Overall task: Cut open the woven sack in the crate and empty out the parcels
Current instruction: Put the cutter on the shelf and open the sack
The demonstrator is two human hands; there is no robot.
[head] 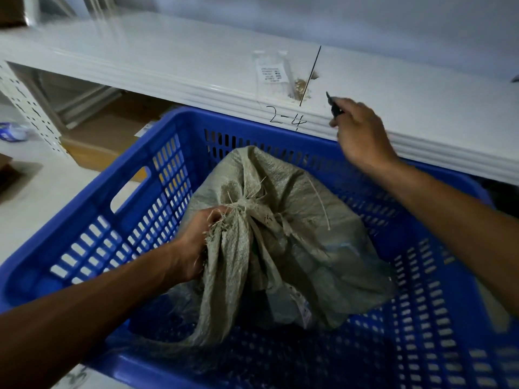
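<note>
A grey-green woven sack (295, 220) lies in a blue slotted plastic crate (134, 209). Its neck is bunched and frayed, and my left hand (196, 242) grips that bunched neck on the left side. A white strap (320, 200) lies loose across the sack's top. A plastic-wrapped parcel (295, 304) shows at the sack's lower edge. My right hand (359, 133) is raised over the crate's far rim, above the shelf edge, closed on a small dark cutter (332, 105) with its tip pointing up.
A white shelf (168, 60) runs behind the crate, marked "2-4", with a clear labelled bag (273, 77) and some brown debris on it. Cardboard boxes (112, 136) sit under the shelf at left. A perforated white upright (25, 102) stands at far left.
</note>
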